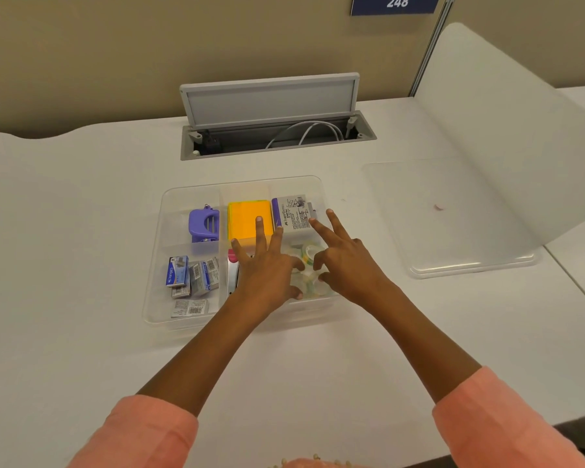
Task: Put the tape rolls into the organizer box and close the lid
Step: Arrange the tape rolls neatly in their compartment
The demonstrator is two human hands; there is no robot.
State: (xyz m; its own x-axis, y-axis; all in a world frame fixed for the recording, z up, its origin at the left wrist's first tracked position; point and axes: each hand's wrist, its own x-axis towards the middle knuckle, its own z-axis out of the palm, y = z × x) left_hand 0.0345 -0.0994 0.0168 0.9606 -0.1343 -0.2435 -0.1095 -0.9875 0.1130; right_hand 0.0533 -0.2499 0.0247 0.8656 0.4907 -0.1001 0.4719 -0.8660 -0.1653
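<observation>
Both hands over the clear plastic organizer box [156, 298]

Left hand [267, 268] and right hand [347, 265], fingers spread apart, press glossy translucent tape rolls [306, 255] in its 4 o'clock compartment; the flat lid [453, 214] lies on the tabletop [81, 197] at 3 o'clock.

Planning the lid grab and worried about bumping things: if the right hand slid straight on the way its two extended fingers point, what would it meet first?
Probably the grey printed packet in the back right compartment; the right hand already has its fingertips over it. Height above it is unclear.

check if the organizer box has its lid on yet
Not yet: the organizer box is open, its compartments uncovered, and the clear lid lies flat on the table to its right.
</observation>
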